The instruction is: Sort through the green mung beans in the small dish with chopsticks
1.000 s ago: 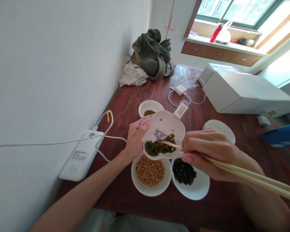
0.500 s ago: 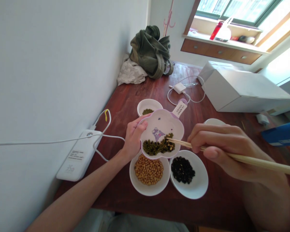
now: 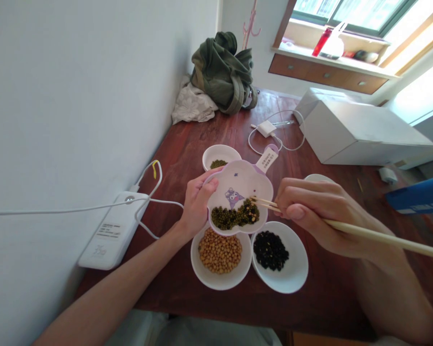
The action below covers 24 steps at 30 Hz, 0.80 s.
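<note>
Head: blurred label (image 3: 267, 159) on bowl (image 3: 243, 175)

Head camera: our single view, worn on the head, looks forward and steeply down over both hands.
Left hand (image 3: 197, 202): close to us, just left of our centre, its forearm coming in from the lower left corner.
Right hand (image 3: 314, 211): close too, right of centre.
Table (image 3: 202, 137): we face along it, from its near edge below the hands to its far end beyond them.
Wall (image 3: 75, 96): on our left, beyond the left hand.
Window (image 3: 357, 13): far past the right hand, slanted, cut by our top edge.
</note>
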### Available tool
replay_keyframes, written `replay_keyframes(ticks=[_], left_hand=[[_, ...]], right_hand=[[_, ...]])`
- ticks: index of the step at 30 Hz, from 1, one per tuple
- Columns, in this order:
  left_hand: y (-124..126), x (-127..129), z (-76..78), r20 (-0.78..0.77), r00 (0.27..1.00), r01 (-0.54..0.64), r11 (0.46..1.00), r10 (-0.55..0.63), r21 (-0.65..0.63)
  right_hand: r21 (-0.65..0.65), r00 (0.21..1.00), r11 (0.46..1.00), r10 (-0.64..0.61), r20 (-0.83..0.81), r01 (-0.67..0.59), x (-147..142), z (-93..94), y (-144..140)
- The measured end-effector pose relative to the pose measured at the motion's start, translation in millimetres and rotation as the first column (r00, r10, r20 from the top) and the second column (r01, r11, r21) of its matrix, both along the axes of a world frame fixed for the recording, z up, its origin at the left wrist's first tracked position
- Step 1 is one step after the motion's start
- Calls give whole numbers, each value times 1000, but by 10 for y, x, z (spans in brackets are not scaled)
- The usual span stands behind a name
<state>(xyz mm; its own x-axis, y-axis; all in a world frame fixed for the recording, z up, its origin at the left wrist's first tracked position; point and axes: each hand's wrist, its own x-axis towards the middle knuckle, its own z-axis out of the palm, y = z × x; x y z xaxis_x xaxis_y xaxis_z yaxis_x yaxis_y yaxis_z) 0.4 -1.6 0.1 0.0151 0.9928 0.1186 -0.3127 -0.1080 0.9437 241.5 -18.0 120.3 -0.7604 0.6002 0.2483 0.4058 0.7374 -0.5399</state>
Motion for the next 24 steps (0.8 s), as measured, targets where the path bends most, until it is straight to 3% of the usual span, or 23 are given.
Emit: replay_keyframes(ticks=[24], left_hand=[[13, -5, -19, 18, 1000, -2, 1000, 2, -5]], right_hand=[[-7, 1000, 1000, -25, -13, 25, 8, -37, -12]])
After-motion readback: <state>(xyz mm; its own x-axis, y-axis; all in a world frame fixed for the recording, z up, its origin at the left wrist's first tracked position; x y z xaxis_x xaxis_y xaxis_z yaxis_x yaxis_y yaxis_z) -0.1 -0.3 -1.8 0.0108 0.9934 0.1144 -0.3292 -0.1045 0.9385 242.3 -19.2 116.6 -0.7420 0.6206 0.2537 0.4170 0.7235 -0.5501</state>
